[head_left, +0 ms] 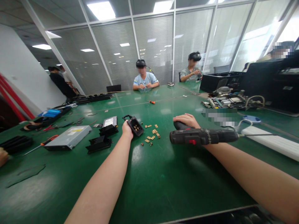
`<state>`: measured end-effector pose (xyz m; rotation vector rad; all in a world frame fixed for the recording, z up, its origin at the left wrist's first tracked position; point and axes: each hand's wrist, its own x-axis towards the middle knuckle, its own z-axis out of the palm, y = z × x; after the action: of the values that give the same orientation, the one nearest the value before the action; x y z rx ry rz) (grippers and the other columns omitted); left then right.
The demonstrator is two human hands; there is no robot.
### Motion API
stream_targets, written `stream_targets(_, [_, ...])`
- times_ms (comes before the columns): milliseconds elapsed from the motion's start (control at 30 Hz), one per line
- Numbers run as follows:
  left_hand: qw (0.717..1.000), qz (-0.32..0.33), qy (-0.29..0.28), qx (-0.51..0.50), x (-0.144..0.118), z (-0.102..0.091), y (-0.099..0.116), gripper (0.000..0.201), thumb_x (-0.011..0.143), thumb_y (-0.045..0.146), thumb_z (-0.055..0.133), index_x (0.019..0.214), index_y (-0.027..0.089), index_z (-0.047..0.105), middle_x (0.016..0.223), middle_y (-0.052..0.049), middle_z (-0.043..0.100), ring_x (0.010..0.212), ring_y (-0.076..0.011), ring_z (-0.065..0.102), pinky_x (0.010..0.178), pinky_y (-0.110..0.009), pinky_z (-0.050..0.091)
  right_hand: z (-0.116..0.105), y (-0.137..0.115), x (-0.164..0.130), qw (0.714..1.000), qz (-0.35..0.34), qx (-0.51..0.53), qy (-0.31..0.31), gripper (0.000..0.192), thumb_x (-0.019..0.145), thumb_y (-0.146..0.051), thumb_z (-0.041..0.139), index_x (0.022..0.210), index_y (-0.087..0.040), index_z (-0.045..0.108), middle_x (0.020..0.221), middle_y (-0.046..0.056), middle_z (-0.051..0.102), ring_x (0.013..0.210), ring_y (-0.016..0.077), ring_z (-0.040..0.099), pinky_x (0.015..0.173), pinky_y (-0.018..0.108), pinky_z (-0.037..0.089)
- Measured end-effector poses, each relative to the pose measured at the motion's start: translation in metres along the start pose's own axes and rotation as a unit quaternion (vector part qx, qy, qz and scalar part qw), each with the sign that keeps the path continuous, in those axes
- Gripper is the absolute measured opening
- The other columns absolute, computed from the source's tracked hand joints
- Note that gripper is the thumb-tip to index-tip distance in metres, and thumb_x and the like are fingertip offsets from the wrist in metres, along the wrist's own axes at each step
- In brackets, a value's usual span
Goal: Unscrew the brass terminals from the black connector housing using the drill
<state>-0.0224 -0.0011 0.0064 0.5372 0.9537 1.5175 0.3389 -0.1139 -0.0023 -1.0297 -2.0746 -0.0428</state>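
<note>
Two bare forearms reach up from the bottom edge of the frame across a glossy green table. At centre frame the left hand has its fingers closed round a small black plastic housing, held tilted just above the table; its open face shows a few brass-coloured contacts set in recesses. Just right of it, loose brass contact pieces lie scattered on the green surface. Right of centre, the right hand is wrapped round the grip of a black cordless drill, which lies sideways with its chuck pointing to the right and a small red switch on its body; no brand can be read on it.

At left of frame a flat grey drive carries a white label too small to read, with black plastic parts beside it and a red-handled screwdriver nearer the left edge. At right lie circuit boards and a white power strip. Across the table, upper centre, two seated people work with their own hands.
</note>
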Motion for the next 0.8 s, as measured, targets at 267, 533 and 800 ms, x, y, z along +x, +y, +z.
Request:
stream_targets(267, [1.000,-0.005,0.015,-0.016,-0.002,0.001,0.001,0.012,0.081,0.029,0.057,0.080,0.020,0.065,0.060,-0.002,0.061,0.054,-0.0227,0.063,0.059,-0.037,0.059,0.002,-0.031,0.003,0.984,-0.015,0.164,-0.074,0.047,0.081,-0.059,0.081,0.114,-0.025,0.078,0.116,0.010,0.082,0.112,0.0322,0.075,0.109,0.051,0.051])
stream_targets(533, [1.000,-0.002,-0.001,0.009,0.001,-0.001,0.000,0.016,0.083,0.029,0.054,0.077,0.019,0.065,0.061,-0.004,0.062,0.053,-0.0224,0.062,0.055,-0.036,0.057,0.000,-0.032,-0.013,0.945,0.053,0.271,-0.176,0.032,0.105,-0.038,0.070,0.131,-0.018,0.068,0.133,0.010,0.070,0.112,0.0261,0.072,0.096,0.048,0.062])
stream_targets(800, [1.000,-0.017,-0.005,0.011,0.001,-0.002,0.000,0.017,0.082,0.031,0.056,0.083,0.019,0.068,0.063,-0.004,0.063,0.056,-0.0231,0.065,0.059,-0.036,0.059,0.010,-0.026,-0.013,0.906,0.155,0.320,-0.231,0.035,0.104,-0.038,0.070,0.133,-0.018,0.067,0.134,0.010,0.069,0.112,0.0273,0.072,0.094,0.047,0.063])
